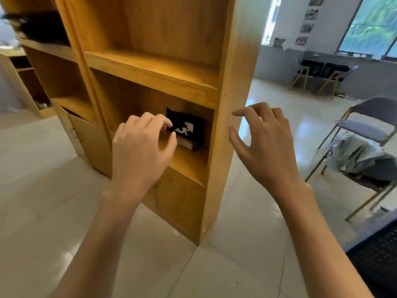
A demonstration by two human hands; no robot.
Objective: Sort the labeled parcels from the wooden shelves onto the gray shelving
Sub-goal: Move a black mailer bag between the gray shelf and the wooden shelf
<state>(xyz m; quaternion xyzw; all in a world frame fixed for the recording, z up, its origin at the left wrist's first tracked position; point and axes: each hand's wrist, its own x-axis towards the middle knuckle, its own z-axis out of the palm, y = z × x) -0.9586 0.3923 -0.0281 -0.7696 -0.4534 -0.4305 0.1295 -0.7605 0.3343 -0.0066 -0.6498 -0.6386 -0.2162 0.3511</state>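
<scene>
A black parcel [189,129] with a white label sits on a small brown box at the back right of a lower compartment in the wooden shelf unit [150,69]. My left hand [141,147] reaches into that compartment with loosely bent fingers, and its fingertips are at the parcel's left edge. Whether they touch it is unclear. My right hand [264,143] hovers outside the shelf's right side panel, fingers spread and relaxed, holding nothing. The gray shelving is not in view.
Another wooden shelf section [49,61] stands to the left, with dark items on its top level. A folding chair [369,130] with cloth under it is at the right. A dark mesh surface [378,261] fills the lower right corner. Pale floor tiles lie below.
</scene>
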